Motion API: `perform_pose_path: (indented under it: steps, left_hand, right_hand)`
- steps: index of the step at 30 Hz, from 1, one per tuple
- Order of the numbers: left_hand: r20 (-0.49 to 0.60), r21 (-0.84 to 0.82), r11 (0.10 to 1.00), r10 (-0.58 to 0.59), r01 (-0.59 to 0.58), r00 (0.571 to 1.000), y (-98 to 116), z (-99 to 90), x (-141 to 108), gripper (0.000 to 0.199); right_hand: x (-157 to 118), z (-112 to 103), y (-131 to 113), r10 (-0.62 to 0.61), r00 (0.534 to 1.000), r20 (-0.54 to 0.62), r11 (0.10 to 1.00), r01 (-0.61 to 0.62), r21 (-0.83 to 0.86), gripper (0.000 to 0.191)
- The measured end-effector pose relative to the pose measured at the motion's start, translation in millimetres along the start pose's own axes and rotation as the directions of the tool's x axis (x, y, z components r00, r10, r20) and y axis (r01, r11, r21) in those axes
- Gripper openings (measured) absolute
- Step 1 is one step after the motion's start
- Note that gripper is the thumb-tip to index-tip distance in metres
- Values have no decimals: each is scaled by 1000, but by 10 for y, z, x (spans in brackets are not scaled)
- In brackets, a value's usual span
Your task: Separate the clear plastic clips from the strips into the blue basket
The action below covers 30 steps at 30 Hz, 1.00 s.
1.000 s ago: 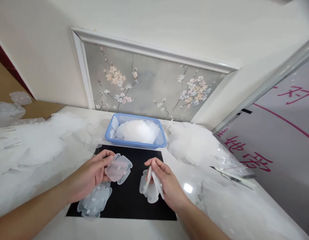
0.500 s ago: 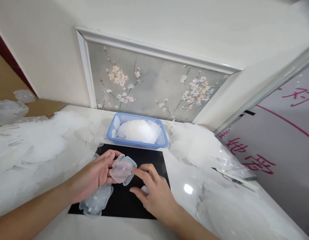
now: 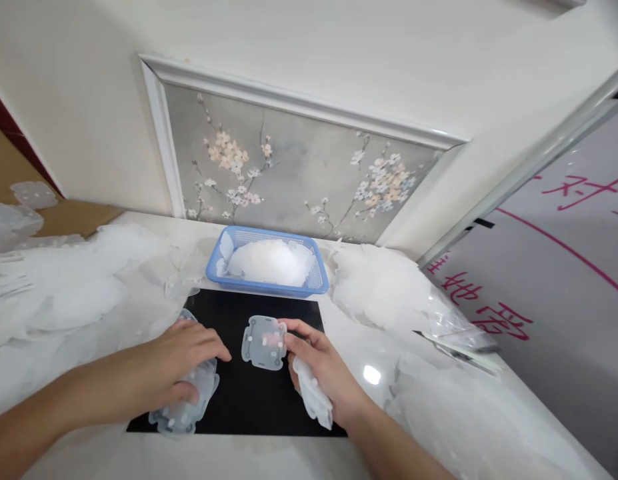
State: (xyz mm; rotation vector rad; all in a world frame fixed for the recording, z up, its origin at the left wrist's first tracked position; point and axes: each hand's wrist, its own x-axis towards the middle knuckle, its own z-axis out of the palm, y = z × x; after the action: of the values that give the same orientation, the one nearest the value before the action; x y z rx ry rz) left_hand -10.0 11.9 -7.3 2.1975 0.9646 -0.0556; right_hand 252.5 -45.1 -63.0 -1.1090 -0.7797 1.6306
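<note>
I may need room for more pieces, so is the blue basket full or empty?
Partly full: white pieces are heaped in the blue basket, while its mesh wall shows bare at the right end.

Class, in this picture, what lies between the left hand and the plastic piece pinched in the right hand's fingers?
Only a bare strip of black mat separates the left hand from the plastic piece in the right hand, seen in the head view.

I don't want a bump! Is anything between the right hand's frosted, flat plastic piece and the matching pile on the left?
Yes, the left hand. It hovers over or touches the pile, fingers toward the held piece. Past them, only flat black mat shows.
</note>
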Motion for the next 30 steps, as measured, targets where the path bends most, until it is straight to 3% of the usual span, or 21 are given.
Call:
perform_pose_path:
  steps: [2,5,11,13,16,20,22,25,28,30]
  left_hand:
    - [24,109,994,17,-19,1000,-8,7,1,55]
    - [19,202,978,57,-60,998,16,39,0,44]
    - [4,195,967,166,-164,986,-14,47,61,21]
    - [4,170,974,155,-153,988,-17,25,104,16]
    - [-127,89,993,92,-81,988,16,-3,161,17]
    - [-295,-223,975,-74,7,953,92,19,205,26]
    - [-263,-477,879,-158,14,952,119,59,215,29]
    - [-157,-776,629,-271,51,950,135,130,224,35]
    - [-80,-923,381,-315,49,946,146,176,232,31]
    - [-48,-969,244,-296,28,954,167,185,240,27]
  right_hand:
    - [5,-9,-6,39,999,3,998,-40,57,49]
    - [5,-13,-9,69,997,19,990,-71,124,50]
    - [13,-30,-1,57,998,30,985,-61,162,49]
    - [16,-35,4,53,998,37,985,-58,165,47]
    - [25,-45,13,48,999,27,986,-51,160,47]
    - [39,-61,18,34,999,-4,989,-33,146,46]
    - [40,-65,11,14,999,-45,991,-8,130,46]
    - [28,-67,-11,-36,992,-122,997,44,65,45]
    - [0,-67,-40,-138,979,-148,986,122,-111,50]
    - [-29,-60,-53,-251,960,-121,933,206,-295,54]
